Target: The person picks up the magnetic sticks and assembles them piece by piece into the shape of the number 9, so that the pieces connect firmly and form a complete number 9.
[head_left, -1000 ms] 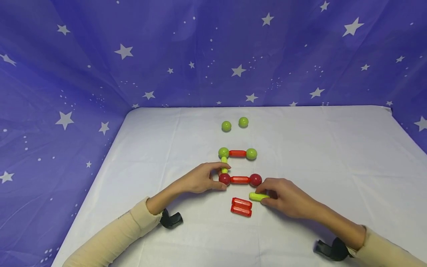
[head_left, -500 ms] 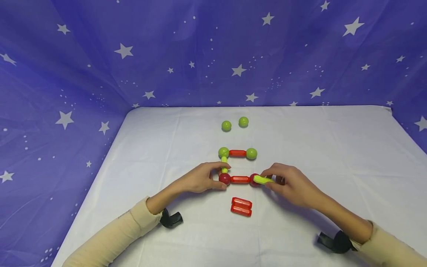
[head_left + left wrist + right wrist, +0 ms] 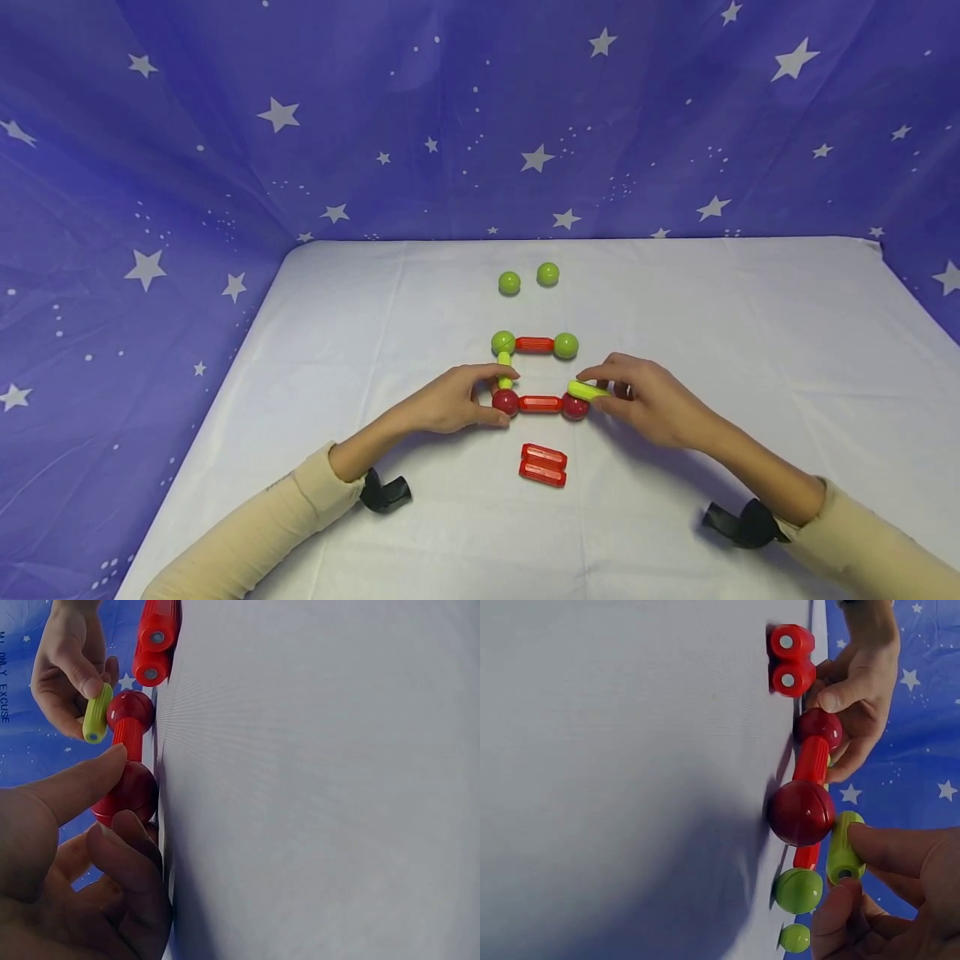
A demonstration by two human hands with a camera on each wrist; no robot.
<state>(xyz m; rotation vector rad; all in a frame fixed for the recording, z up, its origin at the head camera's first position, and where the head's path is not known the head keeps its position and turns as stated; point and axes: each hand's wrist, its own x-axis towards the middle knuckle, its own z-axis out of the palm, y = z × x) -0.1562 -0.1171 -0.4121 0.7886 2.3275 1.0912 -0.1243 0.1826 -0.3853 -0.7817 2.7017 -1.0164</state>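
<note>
My left hand [image 3: 452,402] holds the left red ball [image 3: 505,403] between thumb and fingers. A red rod [image 3: 540,404] joins that ball to the right red ball [image 3: 575,407]. From the left red ball a yellow-green rod [image 3: 505,362] runs back to a green ball [image 3: 502,342], partly behind my fingers. A second red rod [image 3: 535,344] links it to another green ball [image 3: 566,346]. My right hand [image 3: 651,404] pinches a loose yellow-green rod [image 3: 845,844], raised off the cloth close to the right red ball. A small disc shows in its end.
Two red rods [image 3: 543,465] lie side by side in front of the joined pieces. Farther back sit two loose green balls [image 3: 509,282]. White cloth [image 3: 712,333] covers the table, with a starry blue curtain [image 3: 450,125] behind.
My right hand has lifted the yellow-green rod from the cloth and carried it back, past the front of the right red ball to its far side. My left hand keeps its place.
</note>
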